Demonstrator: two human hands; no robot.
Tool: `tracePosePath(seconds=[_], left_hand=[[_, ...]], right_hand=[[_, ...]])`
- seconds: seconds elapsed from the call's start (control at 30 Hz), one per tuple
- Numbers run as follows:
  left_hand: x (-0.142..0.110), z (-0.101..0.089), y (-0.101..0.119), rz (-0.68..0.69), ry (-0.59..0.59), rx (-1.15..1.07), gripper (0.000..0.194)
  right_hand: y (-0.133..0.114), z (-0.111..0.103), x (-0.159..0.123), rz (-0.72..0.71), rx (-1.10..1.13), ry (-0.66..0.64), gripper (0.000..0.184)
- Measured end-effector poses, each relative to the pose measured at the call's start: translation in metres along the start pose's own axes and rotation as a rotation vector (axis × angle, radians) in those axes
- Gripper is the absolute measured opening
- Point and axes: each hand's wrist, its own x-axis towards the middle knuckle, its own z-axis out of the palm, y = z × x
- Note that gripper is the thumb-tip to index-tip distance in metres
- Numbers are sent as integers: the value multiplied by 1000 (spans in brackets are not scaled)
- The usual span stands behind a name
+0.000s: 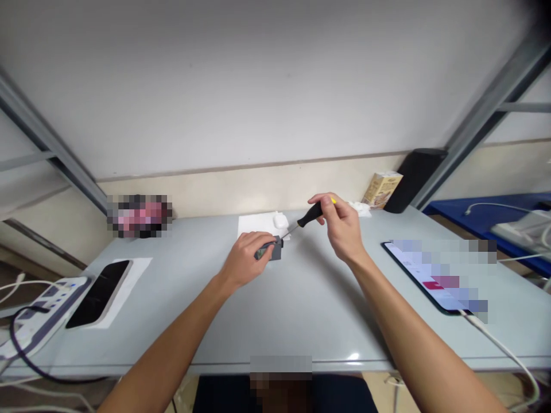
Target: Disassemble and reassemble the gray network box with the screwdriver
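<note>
My left hand (249,255) is closed around a small dark grey box-shaped device (276,251), holding it at the table surface; its fingers cover much of it. A screwdriver (310,215) with a black handle and a bit of yellow at its end is gripped in my right hand (342,226). Its thin metal shaft slants down to the left, and the tip meets the device's upper right edge or lies just in front of it; I cannot tell which. Just behind the device lie a white sheet of paper (253,222) and a small white rounded case (280,221).
A phone (101,292) lies on white paper at left, near a power strip (51,312). At right, a tablet-like screen (413,269) has a white cable (495,335). A yellowish carton (383,189) and a black cylinder (413,180) stand at the back right.
</note>
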Motion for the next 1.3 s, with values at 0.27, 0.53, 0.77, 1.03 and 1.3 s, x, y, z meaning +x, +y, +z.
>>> tracePosePath(seconds=[0.27,0.53,0.77,1.03,1.3], left_hand=[[-2,1,-3,-5,-7,-45,18],[0,-2,-3,14,-34,-53,14],[4,-9,0,4,-134,-2,18],[6,-11,4,2,-174,16,18],[0,-6,-3,19,-138,21,22]], right_hand=[[-12,-1,0,-33,133,-131,43],[-9,8,-3,-13,174,-119,38],[-8,6,-4,3,26,-110,45],[0,8,-2,95,244,-211,41],[18,14,2,195,151,146,47]])
